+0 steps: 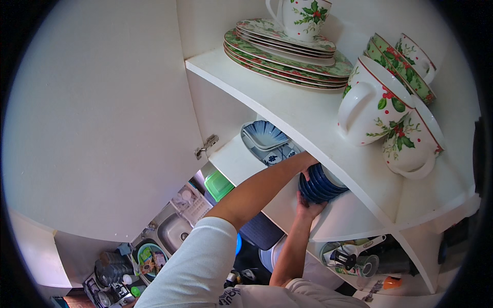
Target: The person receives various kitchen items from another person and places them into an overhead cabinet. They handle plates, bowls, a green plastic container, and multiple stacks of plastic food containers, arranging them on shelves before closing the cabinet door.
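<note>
A stack of several dark blue bowls (pixel 317 184) sits on its side or tilted on the lower cabinet shelf, under the edge of the upper shelf. My left hand (pixel 308 165) grips the stack's upper left side; the upper shelf's edge hides some of its fingers. From below, my right hand (pixel 309 208) cups the stack, fingers spread against the bowls. Left of them, blue-and-white dishes (pixel 265 134) rest on the same lower shelf. Above, the upper shelf (pixel 265 100) bears a pile of holly-patterned plates (pixel 285 73) with a matching mug (pixel 306 19) on top.
Holly-patterned mugs (pixel 375 104) and green bowls (pixel 404 69) lean together at the upper right. An open cabinet door (pixel 104 115) with a metal hinge (pixel 207 146) fills the left. Below are a steel sink (pixel 173 231), a green container (pixel 218 185) and a compartment holding utensils (pixel 350 254).
</note>
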Demonstrator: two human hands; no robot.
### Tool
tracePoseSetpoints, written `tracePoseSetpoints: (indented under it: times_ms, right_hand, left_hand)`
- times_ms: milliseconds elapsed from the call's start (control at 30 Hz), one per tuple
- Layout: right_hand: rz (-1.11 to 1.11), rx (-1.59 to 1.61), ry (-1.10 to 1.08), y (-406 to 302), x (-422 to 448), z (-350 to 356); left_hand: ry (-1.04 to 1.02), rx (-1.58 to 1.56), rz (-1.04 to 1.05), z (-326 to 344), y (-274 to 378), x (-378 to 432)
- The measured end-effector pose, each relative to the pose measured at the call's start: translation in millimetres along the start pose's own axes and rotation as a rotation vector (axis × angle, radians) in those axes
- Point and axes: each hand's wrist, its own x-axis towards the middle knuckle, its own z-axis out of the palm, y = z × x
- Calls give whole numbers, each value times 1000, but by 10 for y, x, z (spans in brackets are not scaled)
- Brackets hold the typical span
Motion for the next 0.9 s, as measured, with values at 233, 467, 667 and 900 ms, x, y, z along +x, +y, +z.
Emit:
tracePoseSetpoints:
  times_ms: [233, 467, 667, 900]
  right_hand:
    - [-58, -39, -103, 1, -169, 151]
    - [-92, -26, -72, -49, -90, 241]
    - [-64, -5, -104, -36, -26, 279]
    - [85, -17, -651, -17, 483, 111]
  left_hand:
    - [28, -11, 0, -3, 10, 92]
    - [53, -14, 14, 32, 14, 174]
    - [127, -60, 33, -81, -21, 240]
    - [580, -215, 275, -245, -692, -72]
